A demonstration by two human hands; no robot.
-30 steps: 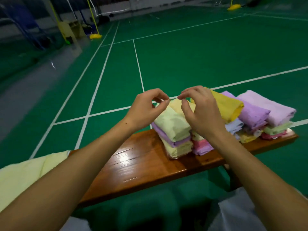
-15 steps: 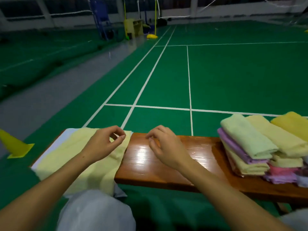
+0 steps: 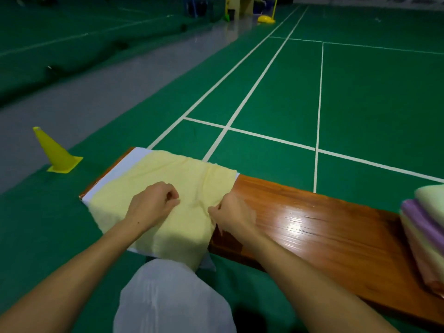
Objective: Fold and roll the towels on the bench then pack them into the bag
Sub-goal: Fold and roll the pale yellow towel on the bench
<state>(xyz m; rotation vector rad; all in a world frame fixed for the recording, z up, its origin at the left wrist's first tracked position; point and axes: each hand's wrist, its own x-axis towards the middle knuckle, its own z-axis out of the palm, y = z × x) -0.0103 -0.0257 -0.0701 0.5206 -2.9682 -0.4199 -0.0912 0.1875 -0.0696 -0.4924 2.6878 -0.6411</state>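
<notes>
**Both hands on the yellow towel at the bench's left end**

My left hand [image 3: 153,205] sits on top of the pale yellow towel [image 3: 168,179], fingers curled in tight with thumb and forefinger pinching a small fold of the cloth. My right hand [image 3: 231,212] has its grip at the towel's right edge, fingers curled and nipping the fabric where it meets the bare wood. The towel lies spread flat over the left end of the bench [image 3: 312,224], on a white cloth [image 3: 115,171] that shows along its far left side, and its near edge hangs over the bench front. At the far right of the bench I see a stack of folded towels [image 3: 425,231], green on top, purple under it, well apart from my hands. A yellow cone [image 3: 56,152] stands on the floor to the left.
</notes>
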